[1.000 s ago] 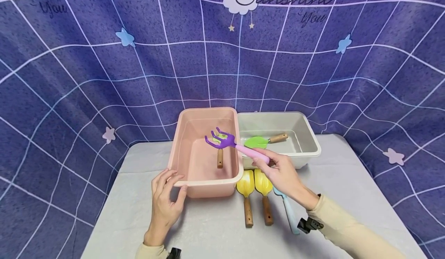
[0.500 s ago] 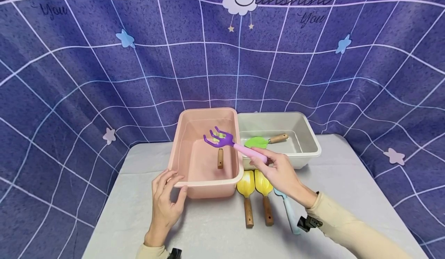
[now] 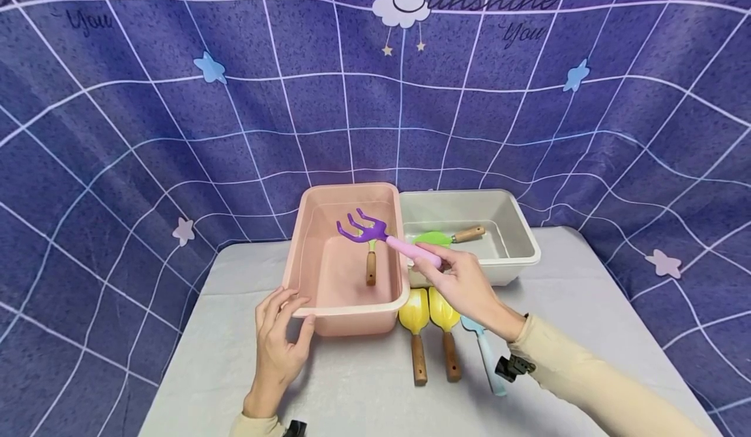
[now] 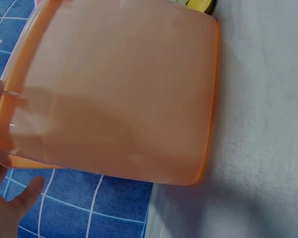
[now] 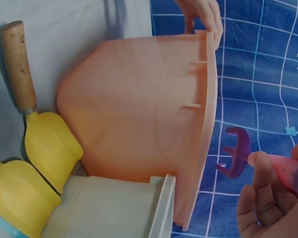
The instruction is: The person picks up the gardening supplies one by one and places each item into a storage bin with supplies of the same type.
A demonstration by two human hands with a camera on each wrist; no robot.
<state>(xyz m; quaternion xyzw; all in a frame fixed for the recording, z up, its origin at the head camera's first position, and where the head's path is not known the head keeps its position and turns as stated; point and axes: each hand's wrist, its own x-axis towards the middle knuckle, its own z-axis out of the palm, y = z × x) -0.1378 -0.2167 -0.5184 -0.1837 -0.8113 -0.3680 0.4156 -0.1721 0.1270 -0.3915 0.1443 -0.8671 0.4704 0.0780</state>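
Note:
In the head view my right hand (image 3: 467,284) grips a purple hand rake (image 3: 371,229) by its pink handle. The rake's tines hang over the pink bin (image 3: 345,308), in which a small green-headed garden tool with a wooden handle (image 3: 371,269) lies, its head partly hidden by the rake. My left hand (image 3: 279,340) holds the bin's near left corner, fingers curved over the rim. The right wrist view shows the purple rake head (image 5: 237,151) held above the bin's rim. Close up, the left wrist view shows mostly the bin's outer wall (image 4: 124,94).
A light grey bin (image 3: 507,269) adjoins the pink one and holds a green trowel (image 3: 434,238). Before it on the table (image 3: 352,385) lie two yellow scoops (image 3: 414,310) with wooden handles and a light blue tool (image 3: 489,359), partly under my right forearm. A purple-blue curtain (image 3: 235,156) hangs behind.
My right hand has carried the rake a little leftward and away from me, uncovering more of the green tool beneath. The left hand stays at the bin's corner.

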